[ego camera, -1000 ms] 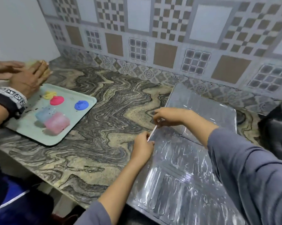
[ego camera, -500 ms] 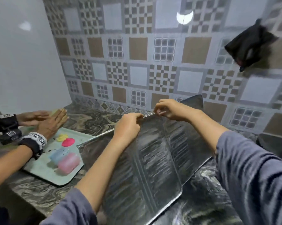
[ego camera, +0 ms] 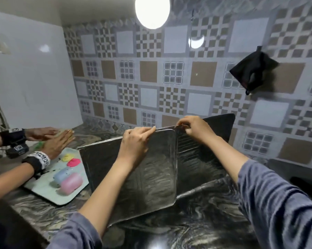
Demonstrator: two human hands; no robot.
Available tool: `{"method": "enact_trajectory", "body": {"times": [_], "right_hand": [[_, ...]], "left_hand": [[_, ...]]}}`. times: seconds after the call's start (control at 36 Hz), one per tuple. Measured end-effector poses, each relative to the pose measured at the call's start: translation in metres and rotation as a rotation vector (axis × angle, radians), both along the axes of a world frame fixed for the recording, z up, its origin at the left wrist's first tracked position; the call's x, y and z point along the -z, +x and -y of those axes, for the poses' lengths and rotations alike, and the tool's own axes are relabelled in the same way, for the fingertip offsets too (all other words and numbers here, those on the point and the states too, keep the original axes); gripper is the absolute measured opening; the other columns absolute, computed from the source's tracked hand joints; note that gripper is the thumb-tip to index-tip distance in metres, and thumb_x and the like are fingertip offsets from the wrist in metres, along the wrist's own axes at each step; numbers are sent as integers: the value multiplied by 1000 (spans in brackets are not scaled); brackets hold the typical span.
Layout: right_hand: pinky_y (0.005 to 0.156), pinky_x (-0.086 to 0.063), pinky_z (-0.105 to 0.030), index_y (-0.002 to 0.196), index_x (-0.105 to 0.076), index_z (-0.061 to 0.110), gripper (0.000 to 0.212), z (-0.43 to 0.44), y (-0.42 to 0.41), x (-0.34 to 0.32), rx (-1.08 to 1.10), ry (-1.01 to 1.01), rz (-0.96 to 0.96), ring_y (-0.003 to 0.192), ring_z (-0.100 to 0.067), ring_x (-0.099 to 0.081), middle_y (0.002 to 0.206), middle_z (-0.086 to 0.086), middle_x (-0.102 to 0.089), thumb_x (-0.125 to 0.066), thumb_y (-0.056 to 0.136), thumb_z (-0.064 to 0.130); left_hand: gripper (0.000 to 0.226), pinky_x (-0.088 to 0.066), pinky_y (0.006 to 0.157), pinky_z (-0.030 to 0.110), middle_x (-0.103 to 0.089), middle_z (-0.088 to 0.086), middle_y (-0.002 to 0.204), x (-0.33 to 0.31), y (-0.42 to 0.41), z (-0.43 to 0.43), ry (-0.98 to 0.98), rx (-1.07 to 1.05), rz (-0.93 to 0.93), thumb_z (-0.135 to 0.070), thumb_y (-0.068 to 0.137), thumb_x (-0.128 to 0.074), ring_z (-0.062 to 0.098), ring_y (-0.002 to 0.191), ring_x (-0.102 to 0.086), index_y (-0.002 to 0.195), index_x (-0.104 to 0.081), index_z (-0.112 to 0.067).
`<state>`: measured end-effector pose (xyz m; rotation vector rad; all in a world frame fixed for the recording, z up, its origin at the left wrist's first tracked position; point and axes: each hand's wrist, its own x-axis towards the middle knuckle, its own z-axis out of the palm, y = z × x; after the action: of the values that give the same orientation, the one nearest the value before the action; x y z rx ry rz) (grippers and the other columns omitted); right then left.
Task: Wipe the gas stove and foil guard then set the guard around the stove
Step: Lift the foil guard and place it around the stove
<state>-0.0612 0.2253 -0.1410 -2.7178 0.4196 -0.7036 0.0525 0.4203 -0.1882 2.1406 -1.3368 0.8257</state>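
Where the marbled counter runs nearest the camera, it lies bare and dark, with grey sleeves reaching over it from below. To the left, a pale tray sits on the counter holding a pink block, a blue block and small blobs of pink and yellow; beside it a second person's hands with wrist bands press flat together. The foil guard stands upright on the counter in the middle, its panels folded at an angle, its lower edge touching the stone. Its top edge lies directly under both hands. The left hand pinches the rim of the front panel, fingers closed over it. The right hand clamps the rim at the fold, just beside the left. Behind, a patterned tile wall carries a hanging black cloth.
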Motion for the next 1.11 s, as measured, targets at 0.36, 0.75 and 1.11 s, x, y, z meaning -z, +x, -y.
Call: {"method": "enact_trajectory", "body": {"times": [0.36, 0.75, 1.11], "right_hand": [[86, -40, -29, 108, -68, 16, 27, 13, -18, 9, 65, -6, 49, 104, -21, -57, 111, -2, -65, -51, 89, 6], [91, -42, -34, 108, -68, 20, 39, 36, -23, 14, 179, 62, 69, 110, -24, -56, 117, 1, -64, -47, 83, -2], [91, -44, -38, 107, -67, 18, 39, 49, -14, 18, 179, 119, 73, 106, -25, -55, 114, -1, -63, -46, 84, -5]], "left_hand": [[32, -29, 103, 29, -67, -4, 117, 7, -20, 7, -73, 140, 75, -38, 89, -45, 12, 111, -61, 107, -68, -25], [42, -45, 82, 42, -67, -11, 55, 0, -31, 5, -400, 122, -229, -52, 82, -52, 6, 61, -55, 58, -72, -23], [39, -31, 97, 25, -50, 10, 124, -17, 16, 3, -415, -137, -660, -23, 78, -68, 23, 120, -45, 115, -62, -12]]}}
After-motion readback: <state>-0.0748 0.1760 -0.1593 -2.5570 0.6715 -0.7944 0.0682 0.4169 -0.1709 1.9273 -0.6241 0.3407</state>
